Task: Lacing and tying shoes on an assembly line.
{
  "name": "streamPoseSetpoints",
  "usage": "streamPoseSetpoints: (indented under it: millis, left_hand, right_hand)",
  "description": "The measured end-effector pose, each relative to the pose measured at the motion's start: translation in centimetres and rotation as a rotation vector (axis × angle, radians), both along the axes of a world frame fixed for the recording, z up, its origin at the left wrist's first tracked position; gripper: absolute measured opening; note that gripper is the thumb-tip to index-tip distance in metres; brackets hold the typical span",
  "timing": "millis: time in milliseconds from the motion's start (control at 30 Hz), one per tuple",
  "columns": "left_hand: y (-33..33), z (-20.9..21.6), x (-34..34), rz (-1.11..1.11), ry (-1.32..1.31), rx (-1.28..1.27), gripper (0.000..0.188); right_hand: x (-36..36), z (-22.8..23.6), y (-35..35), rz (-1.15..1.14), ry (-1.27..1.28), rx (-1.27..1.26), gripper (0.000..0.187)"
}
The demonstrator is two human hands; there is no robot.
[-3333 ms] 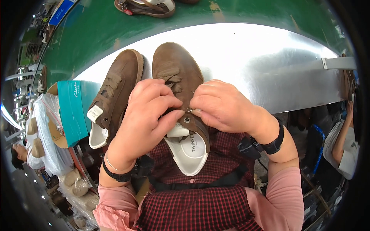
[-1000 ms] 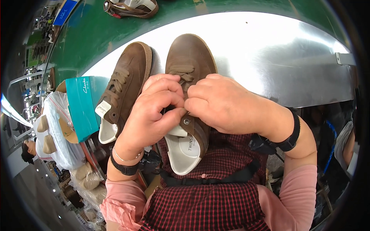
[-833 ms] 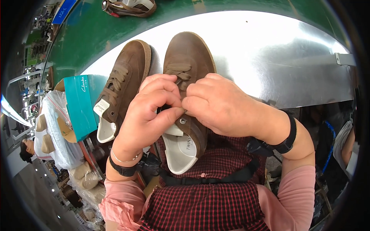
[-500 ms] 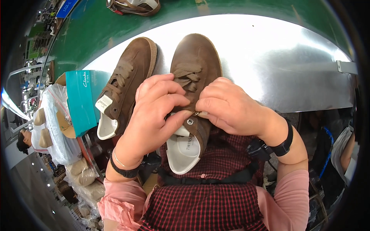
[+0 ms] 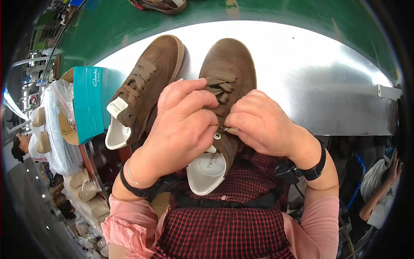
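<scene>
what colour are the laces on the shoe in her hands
Brown, matching the suede shoe; the laces show best in the head view.

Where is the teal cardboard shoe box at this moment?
In the head view, the teal cardboard shoe box stands at the person's left, at the metal table edge, just left of the second brown suede shoe.

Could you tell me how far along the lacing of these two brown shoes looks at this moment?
The left shoe lies aside on the metal table, its laces crossed up the front. On the right shoe, the lower eyelets are laced. In hand: the left hand grips its collar while the right hand pinches a lace end at a top eyelet. That eyelet looks empty, so the top lacing is left.
</scene>
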State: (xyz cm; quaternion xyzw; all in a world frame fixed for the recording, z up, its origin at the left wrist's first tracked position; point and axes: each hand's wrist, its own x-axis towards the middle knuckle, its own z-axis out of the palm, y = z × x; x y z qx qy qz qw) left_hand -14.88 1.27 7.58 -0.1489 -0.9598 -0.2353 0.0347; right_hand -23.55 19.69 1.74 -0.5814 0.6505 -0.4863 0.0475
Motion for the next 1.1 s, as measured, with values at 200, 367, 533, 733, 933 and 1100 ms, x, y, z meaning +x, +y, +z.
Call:
streamPoseSetpoints:
  millis: [200,367,533,733,933,1100]
  left_hand:
    - [-0.6,-1.1,0.2,0.061,-0.013,0.275,0.016]
    - [-0.9,-0.3,1.0,0.062,0.166,0.054,0.019]
    - [-0.5,0.5,1.1,0.014,0.123,-0.049,0.022]
    - [-0.2,0.0,0.3,-0.027,0.155,-0.117,0.022]
    - [-0.5,-0.7,0.1,-0.020,0.123,0.066,0.018]
    - [-0.4,-1.2,0.1,0.020,0.084,0.224,0.017]
  right_hand:
    - [0.0,0.2,-0.4,0.018,-0.009,0.017,0.018]
    - [-0.1,-0.1,-0.1,0.007,-0.097,0.021,0.016]
    - [-0.1,-0.1,0.0,0.005,-0.149,0.049,0.016]
    - [0.2,-0.1,-0.2,-0.012,-0.121,0.053,0.016]
    - [0.1,0.2,-0.4,-0.009,-0.125,0.072,0.015]
    - [-0.2,0.8,-0.6,0.010,-0.115,0.101,0.014]
